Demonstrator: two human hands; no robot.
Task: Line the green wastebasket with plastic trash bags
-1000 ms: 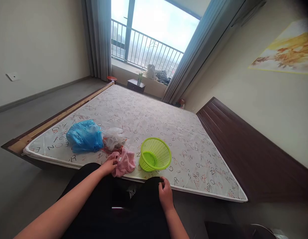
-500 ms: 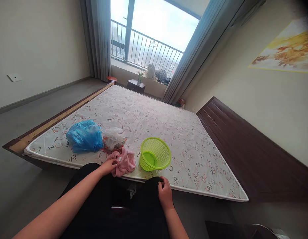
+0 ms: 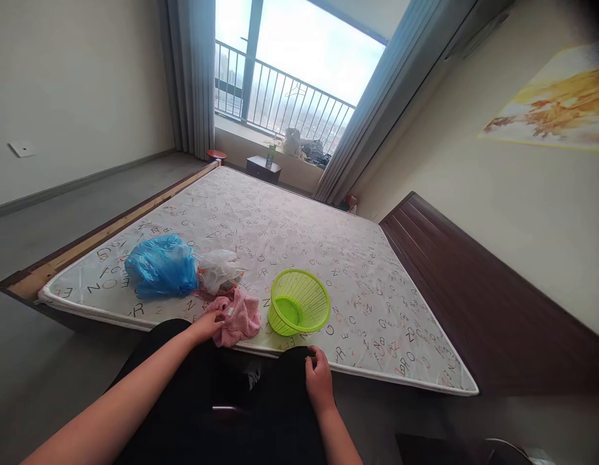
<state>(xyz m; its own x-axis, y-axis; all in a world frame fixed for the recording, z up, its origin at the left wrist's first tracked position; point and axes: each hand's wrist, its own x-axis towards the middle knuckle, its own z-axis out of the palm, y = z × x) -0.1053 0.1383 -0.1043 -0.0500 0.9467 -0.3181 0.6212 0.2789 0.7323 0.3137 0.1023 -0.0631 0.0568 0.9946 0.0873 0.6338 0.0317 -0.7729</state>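
The largest thing is the letter-printed mattress, spreading ahead of the left grip and the right grip. A dark wooden headboard stands along its side, well to the right of both grips. On the mattress, the crumpled blue bag lies ahead and to the left of the left grip. The green basket, a mesh one with its wide mouth facing up, sits just ahead of the right grip. Smaller, the white bag, with some orange-red on it, is beyond the left grip, beside the blue bag. Smallest, the pink cloth lies bunched at the mattress edge, under the left grip's fingers; I cannot tell whether they close on it. The right grip rests on the dark-clothed knee, loosely curled and partly open.
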